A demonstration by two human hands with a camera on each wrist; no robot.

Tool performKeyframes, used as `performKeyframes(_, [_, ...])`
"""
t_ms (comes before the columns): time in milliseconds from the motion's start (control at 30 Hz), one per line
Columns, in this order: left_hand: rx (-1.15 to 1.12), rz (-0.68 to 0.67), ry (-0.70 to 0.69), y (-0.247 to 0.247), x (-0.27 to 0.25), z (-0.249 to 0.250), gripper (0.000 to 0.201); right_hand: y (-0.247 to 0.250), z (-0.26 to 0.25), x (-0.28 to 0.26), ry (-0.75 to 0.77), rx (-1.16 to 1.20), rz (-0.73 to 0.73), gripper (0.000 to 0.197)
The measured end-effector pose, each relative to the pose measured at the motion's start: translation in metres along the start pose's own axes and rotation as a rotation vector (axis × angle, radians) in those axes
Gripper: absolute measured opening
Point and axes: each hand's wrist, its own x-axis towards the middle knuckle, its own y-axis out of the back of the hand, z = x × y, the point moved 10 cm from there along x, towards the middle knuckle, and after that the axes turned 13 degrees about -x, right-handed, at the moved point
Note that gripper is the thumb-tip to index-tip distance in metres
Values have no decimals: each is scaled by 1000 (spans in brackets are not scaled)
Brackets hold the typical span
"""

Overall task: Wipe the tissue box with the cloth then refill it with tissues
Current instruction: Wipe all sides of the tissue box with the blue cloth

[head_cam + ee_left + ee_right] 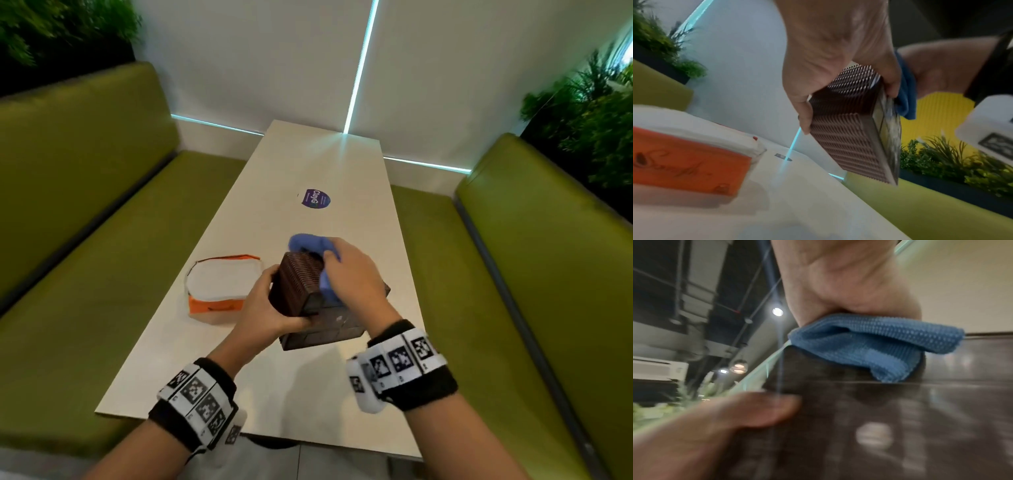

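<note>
My left hand (265, 303) grips the ribbed brown tissue box cover (297, 286), tilted up on its edge, thumb at the near corner and fingers along the left side. In the left wrist view the left hand (828, 61) clasps the same cover (846, 129) from above. My right hand (356, 274) holds the blue cloth (308, 244) bunched against the cover's upper right face. In the right wrist view, the cloth (869, 345) lies pressed on a smooth dark panel (890, 418). A dark box base (329, 330) lies on the table under both hands.
An orange and white pack of tissues (219, 287) lies on the white table (308, 161) left of the box. A round purple sticker (314, 198) sits further back. Green bench seats (85, 240) flank the table on both sides, with plants behind.
</note>
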Motion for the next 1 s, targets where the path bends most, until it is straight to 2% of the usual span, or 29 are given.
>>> performKeyframes(67, [1, 20, 10, 11, -2, -4, 87, -3, 38, 9, -124, 14, -67, 33])
performKeyframes(133, [2, 20, 19, 13, -2, -6, 88, -5, 50, 7, -171, 24, -96, 33])
performKeyframes(233, [10, -6, 33, 2, 0, -8, 87, -11, 6, -8, -66, -13, -91, 35])
performKeyframes(333, [-40, 1, 43, -3, 0, -10, 80, -12, -41, -21, 60, -19, 8, 36])
performKeyframes(400, [-44, 18, 33, 2, 0, -9, 81, -11, -36, -15, 81, 48, 5, 35])
performKeyframes(533, [-46, 44, 21, 20, -5, -9, 90, -9, 35, 3, -154, 133, -83, 35])
performKeyframes(600, [-27, 35, 20, 22, -5, -11, 95, -12, 43, 0, -203, 81, -87, 35])
performKeyframes(700, [4, 25, 19, 14, -2, -10, 96, -22, -8, -15, -56, 25, -38, 38])
performKeyframes(800, [-18, 14, 10, 8, 0, -8, 85, -21, -38, -22, 65, 47, 7, 41])
performKeyframes(867, [-36, 25, 11, 14, -2, -7, 89, -17, -18, -14, 24, 77, -26, 39])
performKeyframes(1000, [-62, 34, 39, 31, -4, -8, 93, -12, 56, 7, -228, 141, -93, 34])
